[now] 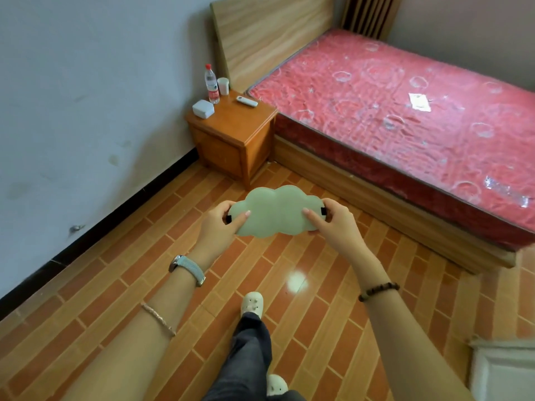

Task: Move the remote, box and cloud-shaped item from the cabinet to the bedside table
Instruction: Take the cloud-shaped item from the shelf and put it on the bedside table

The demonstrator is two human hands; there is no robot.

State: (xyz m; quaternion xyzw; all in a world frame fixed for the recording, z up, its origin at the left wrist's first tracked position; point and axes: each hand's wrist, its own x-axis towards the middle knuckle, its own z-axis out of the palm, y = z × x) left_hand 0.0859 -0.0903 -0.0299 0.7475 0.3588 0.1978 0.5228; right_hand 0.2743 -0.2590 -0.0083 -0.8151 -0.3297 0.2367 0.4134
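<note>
A pale green cloud-shaped item (275, 211) is held flat above the tiled floor. My left hand (223, 221) grips its left end and my right hand (333, 217) grips its right end. Ahead stands the wooden bedside table (246, 120), against the wall beside the bed. On its top lie a white box (203, 108) at the left corner and a white remote (247, 101) toward the right.
A water bottle (211, 83) and a white cup (223, 86) stand at the back of the bedside table. The bed with a red mattress (405, 111) fills the right. A white cabinet corner (503, 369) shows at the lower right. My foot (252, 305) is on the floor.
</note>
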